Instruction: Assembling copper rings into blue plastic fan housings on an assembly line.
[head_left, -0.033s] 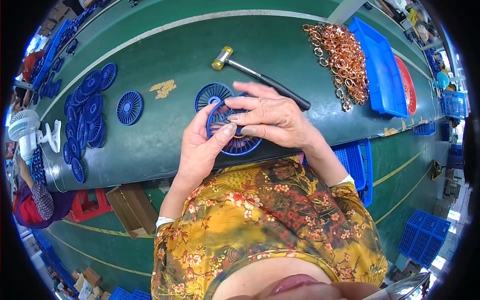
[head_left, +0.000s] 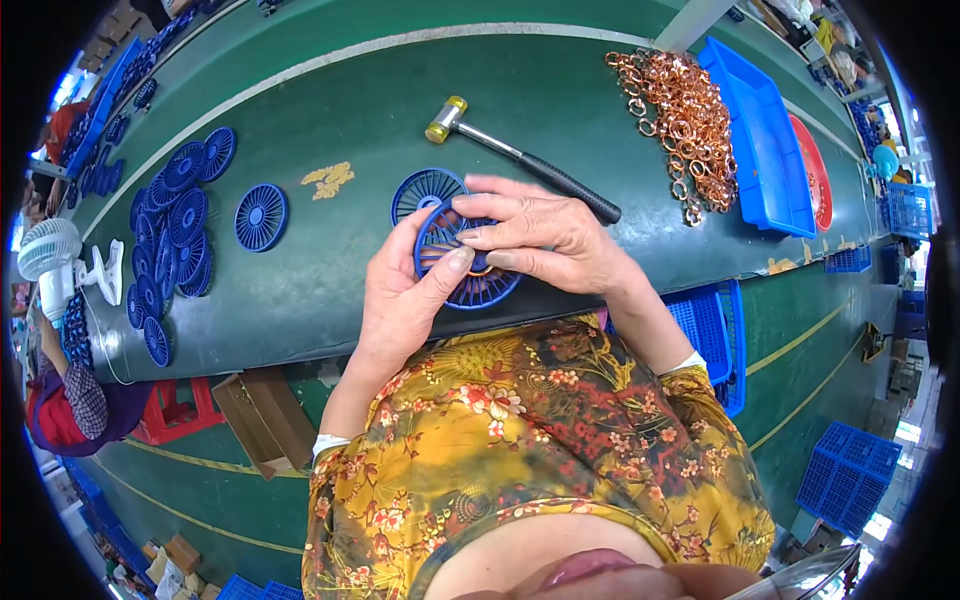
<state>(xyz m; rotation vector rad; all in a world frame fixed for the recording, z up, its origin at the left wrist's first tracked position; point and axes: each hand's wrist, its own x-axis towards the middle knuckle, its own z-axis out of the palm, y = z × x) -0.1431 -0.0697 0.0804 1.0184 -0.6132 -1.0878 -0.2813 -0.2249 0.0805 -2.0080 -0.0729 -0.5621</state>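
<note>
Item: blue spoked plastic disc, near edge of the green workbench, centre. Left hand grips its rim from below, thumb pressed toward the hub; right hand closes over the top, fingers steadying it, likely seating a copper ring at the hub. Second disc lies just behind. Rubber-headed mallet within right reach. Copper rings heaped at the far right, beside a blue tray. Stacked discs at the left edge; open bench between.
</note>
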